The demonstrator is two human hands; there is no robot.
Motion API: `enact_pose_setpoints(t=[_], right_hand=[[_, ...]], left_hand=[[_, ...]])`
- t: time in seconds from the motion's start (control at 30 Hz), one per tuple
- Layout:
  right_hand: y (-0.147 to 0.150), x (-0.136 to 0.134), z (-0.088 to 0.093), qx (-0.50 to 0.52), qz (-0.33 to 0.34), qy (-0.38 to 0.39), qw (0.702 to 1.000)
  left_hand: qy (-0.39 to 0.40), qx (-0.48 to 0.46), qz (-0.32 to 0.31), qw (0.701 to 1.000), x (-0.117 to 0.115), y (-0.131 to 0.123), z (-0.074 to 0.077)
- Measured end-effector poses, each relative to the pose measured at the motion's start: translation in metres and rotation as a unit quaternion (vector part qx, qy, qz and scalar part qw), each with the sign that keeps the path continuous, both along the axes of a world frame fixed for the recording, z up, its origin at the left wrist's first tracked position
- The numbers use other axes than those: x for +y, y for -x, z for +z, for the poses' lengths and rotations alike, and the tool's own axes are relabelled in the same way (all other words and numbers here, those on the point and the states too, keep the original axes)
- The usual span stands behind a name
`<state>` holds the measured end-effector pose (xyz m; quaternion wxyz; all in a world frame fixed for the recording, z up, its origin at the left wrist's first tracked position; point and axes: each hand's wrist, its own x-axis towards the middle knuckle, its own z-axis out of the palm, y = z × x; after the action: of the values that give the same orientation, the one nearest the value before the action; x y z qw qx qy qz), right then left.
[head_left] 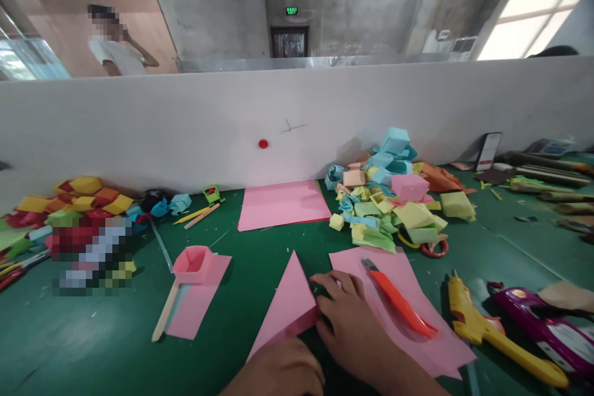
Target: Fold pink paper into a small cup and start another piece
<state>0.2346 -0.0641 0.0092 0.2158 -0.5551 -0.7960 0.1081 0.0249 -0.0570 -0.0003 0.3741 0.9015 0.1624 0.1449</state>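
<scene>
A folded pink paper [290,303] with a pointed top lies on the green table, between my hands. My right hand [346,315] is at its right edge, fingers bent and touching the paper's side. Low in the view, my left hand [283,368] rests on the paper's lower part, its fingertips hidden. Right of my right hand, an orange utility knife [401,303] lies on pink sheets [445,346]. A small pink paper box [192,264] sits at the left beside a pink strip [199,309] and a wooden stick [165,312].
More pink sheets [283,204] lie by the white partition [208,130]. Piles of folded colored paper [411,216] stand right and left. A yellow glue gun [496,334] and a purple tool [542,322] are at the right. A person [118,49] stands beyond the partition.
</scene>
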Motion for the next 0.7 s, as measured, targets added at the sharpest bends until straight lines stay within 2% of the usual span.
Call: enact_pose_setpoints(t=[0.03,0.1,0.17,0.23,0.27,0.37,0.47,0.6,0.7], right_hand=[[0.001,-0.001,0.000,-0.003,0.007,0.001,1.000],[0.001,-0.002,0.001,-0.011,0.018,0.002,1.000],[0.001,-0.002,0.001,-0.015,0.022,0.001,1.000],[-0.001,-0.001,0.001,-0.013,0.023,-0.005,1.000],[-0.002,0.000,0.000,-0.013,0.022,-0.009,1.000],[-0.005,0.001,0.000,-0.021,0.020,-0.017,0.999],[-0.007,-0.001,0.000,-0.041,0.021,-0.024,0.999],[-0.008,-0.005,0.004,-0.053,0.029,-0.019,0.998],[-0.006,-0.003,0.001,-0.052,0.092,0.002,0.994]], left_hand=[[-0.078,-0.017,0.015,0.997,0.004,0.003,0.003],[-0.230,-0.016,0.078,0.970,0.010,0.011,0.009],[-0.293,0.036,0.149,0.944,0.016,0.020,0.013],[-0.305,0.097,0.204,0.925,0.023,0.030,0.014],[-0.309,0.119,0.207,0.920,0.026,0.036,0.013],[-0.294,0.151,0.180,0.926,0.032,0.052,0.009],[-0.283,0.109,0.172,0.937,0.030,0.063,0.011],[-0.280,0.111,0.113,0.947,0.022,0.058,0.026],[-0.282,0.088,0.123,0.947,0.019,0.045,0.032]])
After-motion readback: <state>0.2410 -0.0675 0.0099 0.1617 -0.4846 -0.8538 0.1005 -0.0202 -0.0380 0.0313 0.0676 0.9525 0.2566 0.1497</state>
